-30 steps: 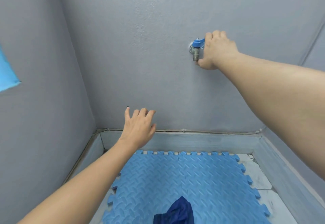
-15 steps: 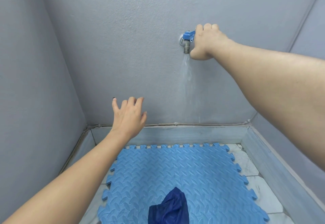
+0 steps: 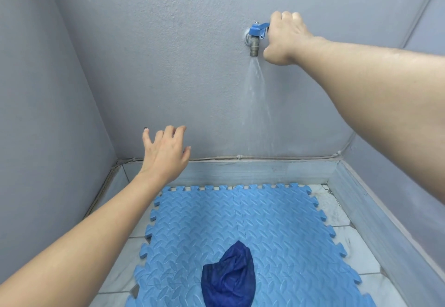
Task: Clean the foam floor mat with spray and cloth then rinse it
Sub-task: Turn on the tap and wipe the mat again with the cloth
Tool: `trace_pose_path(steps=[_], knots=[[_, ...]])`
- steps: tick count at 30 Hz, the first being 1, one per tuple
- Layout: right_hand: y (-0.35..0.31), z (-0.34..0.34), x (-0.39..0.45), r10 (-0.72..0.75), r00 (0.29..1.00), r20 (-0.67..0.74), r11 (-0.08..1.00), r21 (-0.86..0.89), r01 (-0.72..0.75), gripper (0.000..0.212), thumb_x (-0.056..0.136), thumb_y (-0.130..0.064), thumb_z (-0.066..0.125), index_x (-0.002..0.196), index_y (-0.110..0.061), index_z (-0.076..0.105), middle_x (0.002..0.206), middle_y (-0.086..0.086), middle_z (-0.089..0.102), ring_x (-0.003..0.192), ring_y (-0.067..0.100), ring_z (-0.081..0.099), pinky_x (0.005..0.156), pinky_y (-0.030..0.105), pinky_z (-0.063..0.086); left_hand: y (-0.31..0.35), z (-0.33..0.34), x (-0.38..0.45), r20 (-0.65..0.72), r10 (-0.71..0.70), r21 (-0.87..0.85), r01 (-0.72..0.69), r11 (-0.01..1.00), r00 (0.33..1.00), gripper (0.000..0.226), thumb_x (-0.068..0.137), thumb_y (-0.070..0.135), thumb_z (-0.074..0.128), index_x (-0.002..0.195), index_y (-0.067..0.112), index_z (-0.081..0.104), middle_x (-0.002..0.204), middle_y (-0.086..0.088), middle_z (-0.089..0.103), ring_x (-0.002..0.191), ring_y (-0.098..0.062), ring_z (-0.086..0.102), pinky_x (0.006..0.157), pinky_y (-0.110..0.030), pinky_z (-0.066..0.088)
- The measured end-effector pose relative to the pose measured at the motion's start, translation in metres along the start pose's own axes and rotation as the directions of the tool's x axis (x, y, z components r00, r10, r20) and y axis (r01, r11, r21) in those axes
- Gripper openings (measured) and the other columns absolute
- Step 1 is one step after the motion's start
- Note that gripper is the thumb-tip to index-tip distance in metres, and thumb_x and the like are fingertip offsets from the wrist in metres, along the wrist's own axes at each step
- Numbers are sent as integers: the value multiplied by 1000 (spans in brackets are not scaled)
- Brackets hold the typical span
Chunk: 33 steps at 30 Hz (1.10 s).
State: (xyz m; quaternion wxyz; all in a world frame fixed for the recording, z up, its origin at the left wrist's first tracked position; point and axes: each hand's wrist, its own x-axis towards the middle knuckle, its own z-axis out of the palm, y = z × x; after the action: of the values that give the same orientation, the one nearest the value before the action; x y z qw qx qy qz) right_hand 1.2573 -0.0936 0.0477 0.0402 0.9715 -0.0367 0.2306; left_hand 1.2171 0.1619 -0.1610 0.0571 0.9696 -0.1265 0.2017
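Foam floor mat (image 3: pixel 240 234), light blue with a raised tread pattern and jigsaw-toothed edges, lies flat on the pale tiled floor (image 3: pixel 337 212) of a low-walled wash bay. It looks roughly square, so no long axis stands out; its far edge runs parallel to the far wall (image 3: pixel 168 41) and sits just short of the grey kerb (image 3: pixel 265 171) at the wall's foot. A seam runs near to far through its middle.

Grey walls close the bay on the left, far and right sides.

A dark blue cloth (image 3: pixel 228 277) lies crumpled on the near middle of the mat, its pointed end toward the far wall.

The right hand (image 3: pixel 286 39) reaches high to the far wall, well above the mat, with fingers curled over the blue lever of a tap (image 3: pixel 255 35). Water (image 3: pixel 258 104) fans down from the metal spout toward the kerb, beyond the mat's far edge.

The left hand (image 3: pixel 166 155) hovers over the mat's far left corner, apart from it, palm down, fingers loosely spread and holding nothing.
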Motion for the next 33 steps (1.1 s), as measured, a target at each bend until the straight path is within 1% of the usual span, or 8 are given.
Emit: trace_pose_path(steps=[14,17,20,23,26,29,31,33], knots=[[26,26,27,-74,996,-44,996,39,75,43,78,-5,46,120,-7,37,128,19,41,121,36,35,98,57,39,-5,42,-12,29,51,8,-51,999,998,48,94,32,47,139,16,40,123,-7,54,110,-30,53,111,-61,14],[23,25,25,-55,998,-23,996,70,57,49,79,-6,47,126,-3,37,135,21,38,128,38,32,103,51,37,-3,50,-19,23,67,5,-67,998,998,48,94,31,48,139,15,41,123,-7,54,110,-30,53,112,-60,14],[16,28,3,7,993,-115,953,302,28,67,75,-14,47,139,-3,32,146,22,30,140,38,24,111,38,28,12,62,-40,-11,72,-60,-72,996,997,46,93,30,50,135,13,46,120,-8,56,109,-31,54,112,-56,20],[22,79,-80,83,961,-264,822,563,84,82,73,-15,47,151,-10,21,157,15,20,148,32,14,120,35,17,44,89,-101,20,206,-215,-197,957,978,46,92,38,41,128,13,53,122,-4,59,111,-26,58,98,-40,44],[62,190,-219,19,997,71,867,496,-52,76,86,-10,52,154,-16,19,161,8,20,151,27,7,121,43,14,83,128,-180,191,442,-279,-383,881,877,54,85,54,42,124,22,60,130,4,60,117,-16,59,92,-28,49],[105,282,-346,99,860,500,943,230,-242,74,96,-39,50,156,-22,10,165,4,6,151,27,-1,120,51,11,91,168,-225,344,449,-256,-378,890,825,67,83,66,42,138,27,49,149,4,43,134,-16,45,108,-40,25],[115,316,-404,186,798,573,931,157,-330,73,96,-54,38,155,-20,13,164,5,8,151,26,3,121,50,8,76,194,-232,399,377,-251,-296,922,836,69,88,66,35,148,32,31,157,6,25,143,-17,30,112,-44,12],[114,329,-433,218,827,517,926,157,-343,74,96,-63,21,155,-19,20,163,5,14,151,22,9,122,43,5,47,210,-221,398,126,-221,-38,975,909,66,91,61,21,151,35,16,160,8,14,148,-16,13,118,-40,-1]])
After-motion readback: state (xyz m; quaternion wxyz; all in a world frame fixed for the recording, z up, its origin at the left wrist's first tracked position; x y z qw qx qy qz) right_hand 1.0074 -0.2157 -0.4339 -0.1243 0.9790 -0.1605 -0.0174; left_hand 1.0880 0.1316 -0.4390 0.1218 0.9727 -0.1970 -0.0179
